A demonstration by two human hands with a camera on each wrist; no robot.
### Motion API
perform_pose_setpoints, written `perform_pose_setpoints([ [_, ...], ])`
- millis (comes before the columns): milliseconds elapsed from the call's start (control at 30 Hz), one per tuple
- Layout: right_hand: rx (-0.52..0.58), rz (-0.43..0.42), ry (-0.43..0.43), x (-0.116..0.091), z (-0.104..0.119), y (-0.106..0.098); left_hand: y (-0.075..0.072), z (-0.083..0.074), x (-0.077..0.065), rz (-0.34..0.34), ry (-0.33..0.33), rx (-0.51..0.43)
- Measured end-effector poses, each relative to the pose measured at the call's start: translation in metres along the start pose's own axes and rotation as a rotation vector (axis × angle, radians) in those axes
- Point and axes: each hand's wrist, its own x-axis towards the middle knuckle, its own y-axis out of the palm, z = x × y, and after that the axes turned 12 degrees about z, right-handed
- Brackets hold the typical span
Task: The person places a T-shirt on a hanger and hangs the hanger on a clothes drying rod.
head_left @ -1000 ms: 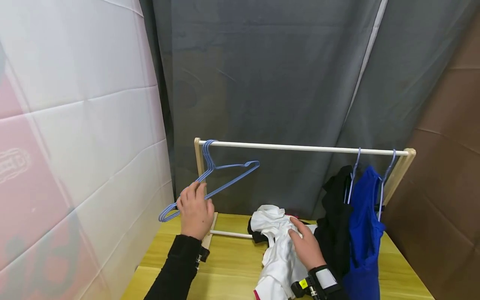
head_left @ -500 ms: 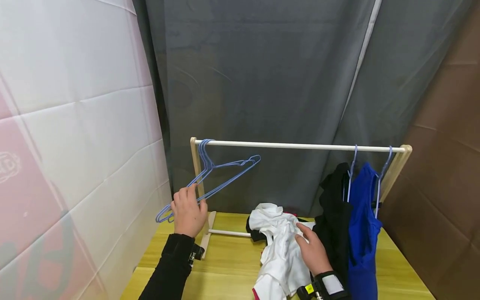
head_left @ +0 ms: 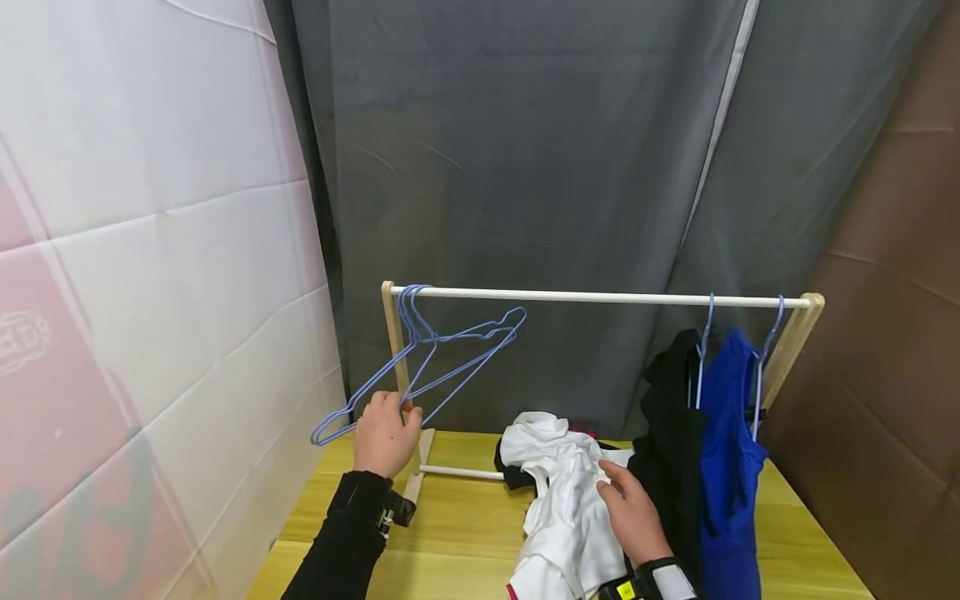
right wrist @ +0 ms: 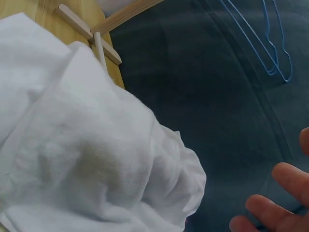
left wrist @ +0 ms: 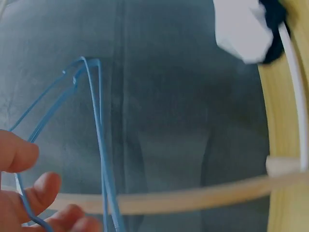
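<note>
Several blue wire hangers (head_left: pixel 375 381) hang bare at the left end of the rack's white rail (head_left: pixel 555 295). My left hand (head_left: pixel 386 435) holds the lower left part of one hanger, which swings out at an angle from the others. In the left wrist view, its thumb and fingers curl about the blue wire (left wrist: pixel 23 198). My right hand (head_left: pixel 636 521) hovers at the right side of a crumpled white garment (head_left: pixel 562 500), fingers loosely extended. The right wrist view shows a gap between those fingers (right wrist: pixel 292 180) and the white cloth (right wrist: pixel 96 145).
A black garment (head_left: pixel 667 442) and a blue garment (head_left: pixel 727 467) hang on hangers at the rail's right end. Dark cloth (head_left: pixel 517 475) lies under the white garment on the wooden table (head_left: pixel 450 550). A grey curtain (head_left: pixel 525 167) stands behind, with side screens left and right.
My left hand has come slightly lower and now holds one hanger turned away from the bunch. The right hand has shifted a little right, off the white garment's middle.
</note>
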Motion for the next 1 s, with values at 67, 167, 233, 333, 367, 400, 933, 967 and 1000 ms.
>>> perform_pose_setpoints([
  [67, 0.014, 0.005, 0.003, 0.0, -0.001, 0.0, 0.0, 0.0, 0.0, 0.097, -0.006, -0.097],
  [167, 0.025, 0.002, 0.024, 0.0, -0.002, 0.001, 0.001, 0.0, -0.003, 0.246, -0.03, -0.311],
  [233, 0.041, 0.003, 0.046, 0.0, -0.003, 0.002, 0.003, 0.001, -0.006, 0.319, -0.057, -0.475],
  [333, 0.044, -0.006, 0.065, 0.0, -0.005, 0.003, 0.008, -0.001, -0.009, 0.36, -0.097, -0.629],
  [367, 0.047, -0.006, 0.068, 0.0, -0.006, 0.004, 0.009, -0.002, -0.01, 0.352, -0.095, -0.637],
  [400, 0.048, -0.009, 0.067, 0.0, -0.006, 0.004, 0.011, -0.003, -0.01, 0.337, -0.084, -0.625],
  [933, 0.025, -0.012, 0.042, -0.002, -0.01, 0.013, 0.041, -0.004, -0.034, 0.134, 0.088, -0.408],
  [967, 0.015, -0.014, 0.038, -0.001, -0.01, 0.014, 0.044, -0.003, -0.037, 0.149, 0.093, -0.395],
  [1000, 0.001, -0.016, 0.036, -0.001, -0.01, 0.015, 0.048, -0.003, -0.04, 0.166, 0.095, -0.381],
])
